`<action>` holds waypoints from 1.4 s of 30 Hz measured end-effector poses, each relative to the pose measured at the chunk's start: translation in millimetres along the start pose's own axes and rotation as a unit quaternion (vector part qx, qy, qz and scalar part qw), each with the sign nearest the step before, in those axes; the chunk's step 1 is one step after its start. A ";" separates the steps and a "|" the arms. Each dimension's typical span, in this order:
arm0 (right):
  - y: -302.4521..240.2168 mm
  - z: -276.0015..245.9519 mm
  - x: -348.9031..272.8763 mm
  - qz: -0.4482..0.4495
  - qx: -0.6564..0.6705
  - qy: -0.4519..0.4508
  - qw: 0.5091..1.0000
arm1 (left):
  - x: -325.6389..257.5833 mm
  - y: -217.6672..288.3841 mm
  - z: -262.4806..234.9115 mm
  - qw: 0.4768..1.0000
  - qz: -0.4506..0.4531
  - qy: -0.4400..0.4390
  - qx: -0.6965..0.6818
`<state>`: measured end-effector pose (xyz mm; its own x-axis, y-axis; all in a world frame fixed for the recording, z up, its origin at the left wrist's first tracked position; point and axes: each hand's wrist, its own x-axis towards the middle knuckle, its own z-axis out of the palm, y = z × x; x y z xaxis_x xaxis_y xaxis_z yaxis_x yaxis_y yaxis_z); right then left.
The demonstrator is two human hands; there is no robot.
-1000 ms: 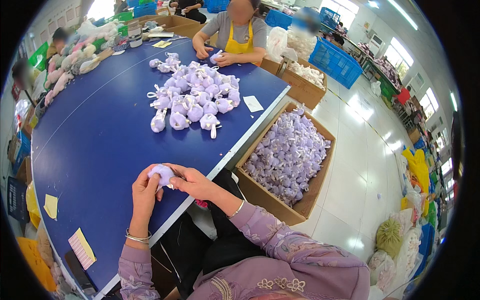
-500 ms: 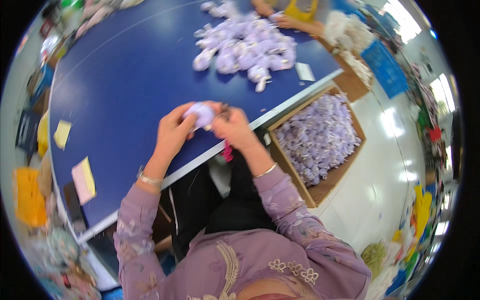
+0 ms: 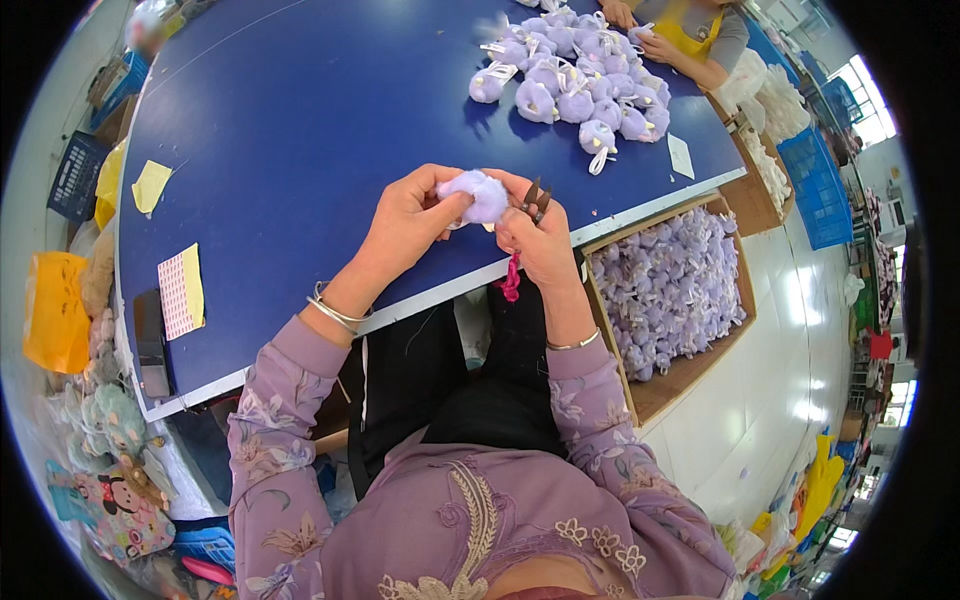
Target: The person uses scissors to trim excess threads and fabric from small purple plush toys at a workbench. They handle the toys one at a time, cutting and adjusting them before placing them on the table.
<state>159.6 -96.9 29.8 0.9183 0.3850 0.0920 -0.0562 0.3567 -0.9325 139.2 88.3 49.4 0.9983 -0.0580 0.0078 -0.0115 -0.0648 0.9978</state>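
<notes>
I see, over my remote feed, the left hand (image 3: 402, 225) with fingers clamped on a plush (image 3: 484, 198), the right hand's (image 3: 543, 243) fingers closed around snips (image 3: 536, 194), a pile (image 3: 577, 100) lying far right.

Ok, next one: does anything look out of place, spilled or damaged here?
One minor thing: a small purple bit lies alone on the white floor, apart from the box of purple toys; it's too small to identify. Otherwise nothing stands out: the fluffy toy in the left hand shows no clear damage.
</notes>
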 end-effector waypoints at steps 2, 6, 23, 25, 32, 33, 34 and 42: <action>-1.4 -1.6 -0.6 0.015 0.018 0.005 1.000 | 2.8 -1.2 0.2 1.000 -0.006 -0.014 -0.024; -25.9 -9.7 -4.2 -0.004 0.060 0.085 0.995 | 2.5 -4.5 -4.9 0.997 0.016 -0.018 -0.075; -29.3 -71.2 91.8 -0.161 -0.494 0.199 0.831 | 33.1 -20.2 -6.7 0.996 0.070 0.042 -0.041; -16.3 -67.0 109.8 -0.172 -0.524 0.197 0.810 | 48.5 -18.6 -5.6 0.990 0.115 0.079 0.026; -15.9 -35.7 93.7 -0.109 -0.491 0.001 0.864 | 112.6 -24.1 -8.6 0.906 0.277 0.138 0.288; -12.3 -36.8 92.8 -0.118 -0.448 0.005 0.886 | 119.8 -26.6 -10.5 0.919 0.260 0.118 0.271; -9.9 -42.2 90.6 -0.125 -0.407 0.014 0.905 | 127.8 -26.9 -9.9 0.913 0.260 0.123 0.288; -13.3 -67.1 98.7 -0.167 -0.404 0.227 0.870 | 136.4 -17.7 -4.3 0.891 0.283 0.067 0.349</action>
<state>277.2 -120.8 27.9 0.9010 -0.0678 0.4285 0.3687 -0.4008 -0.8387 275.8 85.8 33.1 0.8184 -0.1612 0.5516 -0.5014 -0.6693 0.5483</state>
